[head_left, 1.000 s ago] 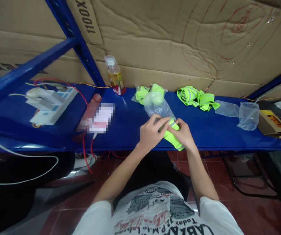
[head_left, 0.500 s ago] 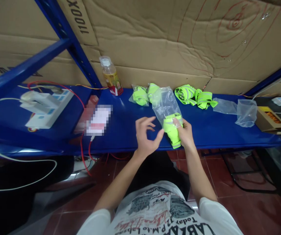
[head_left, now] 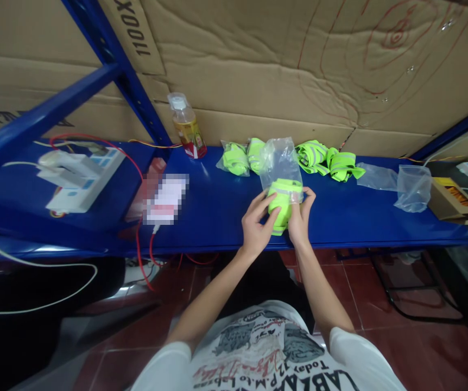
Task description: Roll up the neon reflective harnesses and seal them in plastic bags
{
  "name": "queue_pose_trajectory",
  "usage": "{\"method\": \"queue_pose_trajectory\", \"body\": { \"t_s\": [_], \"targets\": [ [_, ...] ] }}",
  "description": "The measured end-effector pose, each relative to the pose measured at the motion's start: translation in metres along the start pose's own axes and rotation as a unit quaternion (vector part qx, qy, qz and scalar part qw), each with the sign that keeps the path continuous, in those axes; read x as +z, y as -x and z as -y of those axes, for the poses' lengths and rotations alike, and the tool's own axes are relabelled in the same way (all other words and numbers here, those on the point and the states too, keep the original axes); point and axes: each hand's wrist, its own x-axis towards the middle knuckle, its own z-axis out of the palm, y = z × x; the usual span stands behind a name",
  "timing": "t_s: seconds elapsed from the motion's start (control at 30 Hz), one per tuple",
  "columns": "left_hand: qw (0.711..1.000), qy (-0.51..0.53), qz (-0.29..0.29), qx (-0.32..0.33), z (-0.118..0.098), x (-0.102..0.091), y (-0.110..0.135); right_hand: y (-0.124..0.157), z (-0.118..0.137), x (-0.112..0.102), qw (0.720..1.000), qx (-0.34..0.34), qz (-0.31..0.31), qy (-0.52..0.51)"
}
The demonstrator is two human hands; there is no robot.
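A rolled neon-yellow reflective strap (head_left: 279,209) with grey bands sits partly inside a clear plastic bag (head_left: 279,157), near the front edge of the blue shelf. My left hand (head_left: 257,225) grips the strap's left side between thumb and fingers. On the right side my right hand (head_left: 299,224) holds the strap and the bag's mouth, with its thumb at the plastic. The strap's lower end hangs out of the bag, between both hands. Behind the bag lie a bagged strap roll (head_left: 234,159) and another neon roll (head_left: 255,153), the latter partly covered by the bag.
Two loose neon strap rolls (head_left: 327,160) lie at the back, right of the bag. Further right are flat clear bags (head_left: 413,187) and a cardboard box (head_left: 454,201). A drink bottle (head_left: 189,130), a blurred phone (head_left: 166,198) on a red cable and a power strip (head_left: 85,182) stand left.
My left hand has moved right and closed on the strap's left side. The strap and bag have shifted slightly up and left, and my right hand has changed its hold on them.
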Motion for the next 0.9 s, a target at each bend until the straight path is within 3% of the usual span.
{"method": "queue_pose_trajectory", "body": {
  "t_s": [0.13, 0.33, 0.4, 0.5, 0.57, 0.73, 0.83, 0.9],
  "targets": [
    [0.997, 0.061, -0.021, -0.046, -0.006, -0.003, -0.011, 0.000, -0.005, -0.004, 0.999, -0.007, 0.024, -0.034],
    [0.997, 0.009, -0.063, -0.038, -0.005, -0.005, -0.015, 0.006, 0.001, -0.002, 0.998, -0.021, 0.055, 0.003],
    [0.999, 0.016, -0.018, -0.042, -0.003, -0.005, -0.010, 0.007, 0.002, -0.001, 0.999, -0.017, 0.028, 0.014],
    [0.994, 0.033, 0.094, -0.051, -0.002, -0.007, -0.002, 0.006, 0.002, 0.002, 0.999, -0.017, -0.026, 0.019],
    [0.991, 0.030, 0.121, -0.046, -0.002, -0.007, 0.003, 0.004, 0.003, 0.005, 0.998, -0.025, -0.050, 0.012],
    [0.996, -0.067, 0.060, 0.001, -0.005, -0.007, 0.006, 0.001, 0.009, 0.004, 0.998, -0.046, -0.038, 0.025],
    [0.990, -0.135, 0.032, 0.016, -0.009, -0.009, 0.003, 0.002, 0.014, -0.005, 0.996, -0.056, 0.009, 0.063],
    [0.983, -0.179, 0.027, -0.006, -0.011, -0.012, -0.001, 0.004, 0.016, -0.013, 0.991, -0.025, 0.063, 0.112]
  ]
}}
